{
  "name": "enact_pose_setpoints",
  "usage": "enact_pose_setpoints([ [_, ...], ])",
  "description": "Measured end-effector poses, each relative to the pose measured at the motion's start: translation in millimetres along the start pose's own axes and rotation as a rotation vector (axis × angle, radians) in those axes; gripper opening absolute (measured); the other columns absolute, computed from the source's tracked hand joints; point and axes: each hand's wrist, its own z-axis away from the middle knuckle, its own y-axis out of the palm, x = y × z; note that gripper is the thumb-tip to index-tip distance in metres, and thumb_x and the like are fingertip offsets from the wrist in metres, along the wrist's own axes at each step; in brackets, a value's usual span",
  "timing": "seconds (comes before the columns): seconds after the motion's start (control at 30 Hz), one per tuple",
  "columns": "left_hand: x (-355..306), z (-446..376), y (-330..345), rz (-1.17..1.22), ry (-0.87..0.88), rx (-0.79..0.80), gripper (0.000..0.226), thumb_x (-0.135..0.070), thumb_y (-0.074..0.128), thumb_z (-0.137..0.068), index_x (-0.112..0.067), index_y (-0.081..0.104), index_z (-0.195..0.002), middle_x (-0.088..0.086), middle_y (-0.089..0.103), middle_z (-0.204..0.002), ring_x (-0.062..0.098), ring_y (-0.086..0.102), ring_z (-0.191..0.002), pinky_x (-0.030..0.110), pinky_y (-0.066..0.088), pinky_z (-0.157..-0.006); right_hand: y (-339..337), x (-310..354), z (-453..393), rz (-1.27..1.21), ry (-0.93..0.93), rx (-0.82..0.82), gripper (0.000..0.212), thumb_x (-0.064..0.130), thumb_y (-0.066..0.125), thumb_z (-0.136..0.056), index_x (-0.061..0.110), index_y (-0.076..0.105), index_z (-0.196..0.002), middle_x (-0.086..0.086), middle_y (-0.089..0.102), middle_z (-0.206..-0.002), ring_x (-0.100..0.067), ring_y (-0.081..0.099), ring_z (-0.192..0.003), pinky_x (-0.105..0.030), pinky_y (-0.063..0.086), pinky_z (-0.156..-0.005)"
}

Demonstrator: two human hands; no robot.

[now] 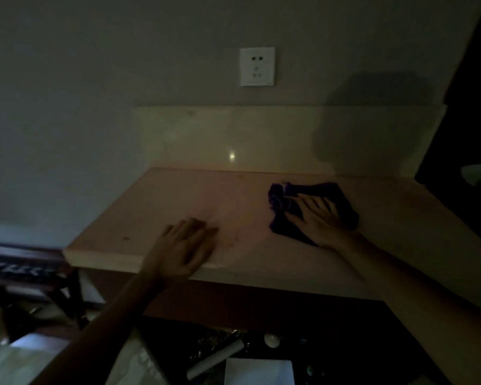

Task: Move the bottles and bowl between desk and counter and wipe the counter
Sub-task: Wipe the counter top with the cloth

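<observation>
The room is dim. A pale stone counter (156, 207) fills the middle of the head view. On its right half lies a crumpled dark purple cloth (281, 198). My right hand (320, 220) presses flat on the cloth with fingers spread and straight. My left hand (184, 245) rests flat on the counter's front edge, fingers straight, holding nothing. No bottles or bowl show on the counter.
A white wall socket (257, 66) sits above the pale backsplash (206, 134). A dark wooden rack (25, 273) stands low at the left. Below the counter's front edge lie a white box (258, 370), a pale tube (214, 359) and small clutter. A dark cabinet (467, 134) borders the right.
</observation>
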Motion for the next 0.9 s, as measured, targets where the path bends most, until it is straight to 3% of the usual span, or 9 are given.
enact_pose_setpoints([
  [0.27, 5.2, -0.8, 6.8, 0.008, 0.022, 0.002, 0.052, -0.047, 0.028, -0.097, -0.029, 0.046, -0.143, 0.001, 0.053, -0.134, 0.020, 0.053, -0.110, 0.035, 0.037, -0.087, 37.3, 177.7, -136.3, -0.039, -0.447, 0.122, 0.062, 0.064, 0.014, -0.094, 0.035, 0.016, -0.149, 0.007, 0.017, -0.158, -0.021, 0.015, -0.146, -0.045, 0.007, -0.119],
  [0.4, 6.6, -2.3, 7.5, 0.032, 0.035, 0.012, 0.051, -0.049, 0.031, -0.093, -0.029, 0.045, -0.138, 0.004, 0.049, -0.137, 0.021, 0.050, -0.117, 0.038, 0.039, -0.095, 52.5, 279.7, -165.5, 0.021, -0.683, 0.208, 0.065, 0.061, 0.016, -0.097, 0.028, 0.011, -0.152, 0.003, 0.008, -0.162, -0.023, 0.007, -0.148, -0.045, 0.003, -0.120],
  [0.5, 8.0, -2.1, 10.2, -0.004, 0.032, 0.011, 0.052, -0.050, 0.032, -0.092, -0.029, 0.047, -0.137, 0.005, 0.051, -0.136, 0.023, 0.049, -0.118, 0.038, 0.037, -0.095, 54.4, 317.7, -172.0, 0.023, -0.832, 0.215, 0.065, 0.061, 0.018, -0.097, 0.027, 0.012, -0.152, 0.003, 0.008, -0.162, -0.023, 0.009, -0.148, -0.044, 0.005, -0.120],
  [0.73, 5.9, -2.4, 13.2, -0.035, 0.030, -0.027, 0.053, -0.046, 0.037, -0.093, -0.030, 0.046, -0.143, 0.002, 0.049, -0.140, 0.020, 0.050, -0.117, 0.034, 0.038, -0.088, 57.7, 300.1, -175.5, -0.041, -0.902, 0.154, 0.065, 0.065, 0.022, -0.095, 0.030, 0.021, -0.149, 0.005, 0.022, -0.159, -0.019, 0.018, -0.146, -0.044, 0.010, -0.118],
  [0.9, 4.9, -0.5, 13.3, -0.053, 0.034, -0.055, 0.051, -0.045, 0.033, -0.097, -0.030, 0.046, -0.144, 0.002, 0.055, -0.133, 0.021, 0.056, -0.107, 0.034, 0.041, -0.084, 42.7, 211.8, -162.9, -0.033, -0.730, 0.132, 0.067, 0.065, 0.026, -0.094, 0.027, 0.022, -0.150, 0.005, 0.023, -0.158, -0.019, 0.019, -0.146, -0.044, 0.013, -0.118],
])
